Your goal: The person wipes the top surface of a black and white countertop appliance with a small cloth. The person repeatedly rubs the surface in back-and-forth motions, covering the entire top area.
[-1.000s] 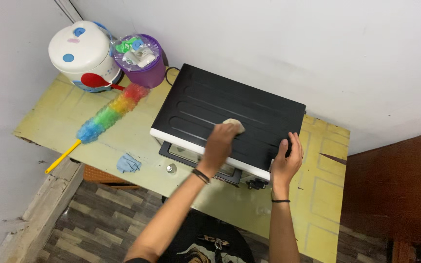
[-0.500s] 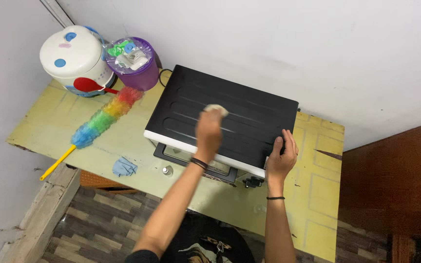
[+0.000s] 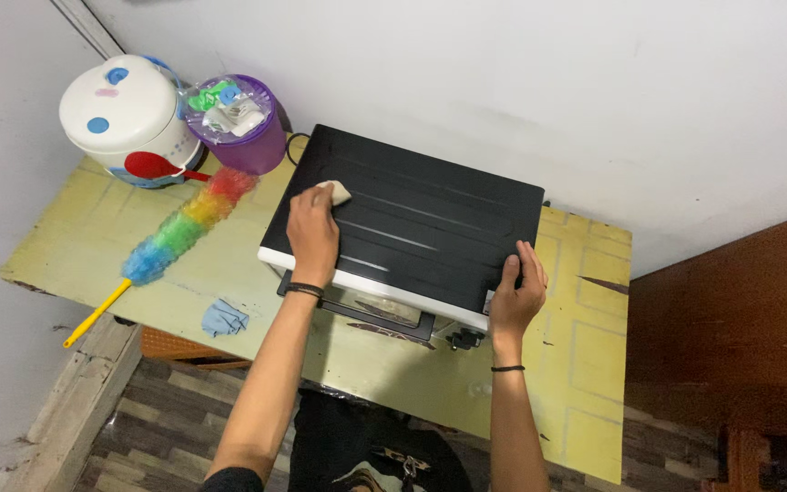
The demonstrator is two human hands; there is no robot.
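White wall behind, yellow bench (image 3: 585,364) | our left hand (image 3: 313,235) presses a pale cloth (image 3: 335,192) on the black oven (image 3: 412,232) top, far-left corner | right hand (image 3: 514,296) fingers clasp its front-right edge | risk: hard wiping may shove the oven | purple tub (image 3: 246,146) of wrapped packets at back left.

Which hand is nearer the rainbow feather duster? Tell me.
Left. The left hand presses a pale cloth on the black oven top, just right of the rainbow feather duster. The right hand grips the oven's far right corner.
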